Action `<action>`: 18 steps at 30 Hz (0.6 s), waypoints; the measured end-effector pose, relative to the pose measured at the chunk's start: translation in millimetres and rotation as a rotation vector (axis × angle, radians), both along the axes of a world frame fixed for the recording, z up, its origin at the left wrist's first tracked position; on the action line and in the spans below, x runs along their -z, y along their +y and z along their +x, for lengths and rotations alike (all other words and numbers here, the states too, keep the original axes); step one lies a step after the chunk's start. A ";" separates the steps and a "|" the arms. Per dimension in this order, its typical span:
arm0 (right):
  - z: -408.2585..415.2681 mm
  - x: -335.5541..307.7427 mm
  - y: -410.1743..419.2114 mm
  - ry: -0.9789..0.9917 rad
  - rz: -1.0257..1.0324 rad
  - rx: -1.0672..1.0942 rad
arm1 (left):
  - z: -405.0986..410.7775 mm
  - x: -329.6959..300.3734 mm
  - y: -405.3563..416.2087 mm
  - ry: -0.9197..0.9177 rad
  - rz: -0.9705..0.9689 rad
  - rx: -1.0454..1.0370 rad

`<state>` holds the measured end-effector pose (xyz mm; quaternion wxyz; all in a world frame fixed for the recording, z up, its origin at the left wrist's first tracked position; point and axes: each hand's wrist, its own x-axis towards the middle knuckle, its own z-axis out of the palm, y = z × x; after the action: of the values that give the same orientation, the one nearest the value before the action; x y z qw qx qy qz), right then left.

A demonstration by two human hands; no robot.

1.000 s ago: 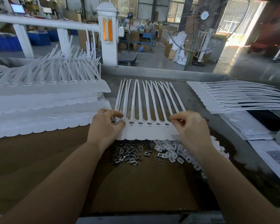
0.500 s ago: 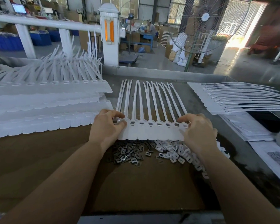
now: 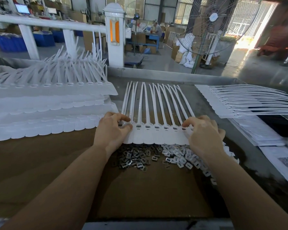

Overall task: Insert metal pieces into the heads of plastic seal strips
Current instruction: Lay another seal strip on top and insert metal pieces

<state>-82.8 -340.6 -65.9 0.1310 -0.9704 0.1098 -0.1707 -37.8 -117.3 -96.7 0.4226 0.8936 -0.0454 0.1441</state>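
A joined sheet of white plastic seal strips [image 3: 158, 135] lies flat mid-table, tails pointing away, with small metal pieces showing in the row of head slots. My left hand [image 3: 112, 130] pinches the sheet's left end, thumb and fingers over a metal piece at the leftmost head. My right hand [image 3: 204, 131] rests on the right end, fingertips pressing on the rightmost heads. Just below the sheet lies a pile of dark metal pieces [image 3: 134, 157], and beside it a pile of small white plastic caps [image 3: 186, 156].
Stacks of white strip sheets [image 3: 45, 107] fill the left of the table, tails sticking up. Another fanned stack [image 3: 243, 103] lies at the right, above papers [image 3: 256, 130]. Brown cardboard [image 3: 148, 193] covers the near table. A metal rim [image 3: 156, 73] bounds the far edge.
My right hand slid right along the row of heads to the sheet's right end and now presses there. My left hand stayed at the left end.
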 end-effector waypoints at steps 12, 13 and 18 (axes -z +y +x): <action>-40.1 17.4 45.9 -0.187 0.044 -0.659 | 0.0 1.4 0.2 0.009 -0.007 -0.003; -40.3 18.6 45.8 -0.190 0.032 -0.653 | 0.0 1.5 0.3 0.010 -0.009 -0.003; -38.6 23.5 49.2 -0.199 -0.079 -0.595 | -0.9 1.2 1.0 0.013 -0.002 0.003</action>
<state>-121.4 -291.4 -89.4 0.1475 -0.9428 -0.1990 -0.2231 -38.7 -116.3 -98.0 0.4240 0.8941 -0.0437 0.1377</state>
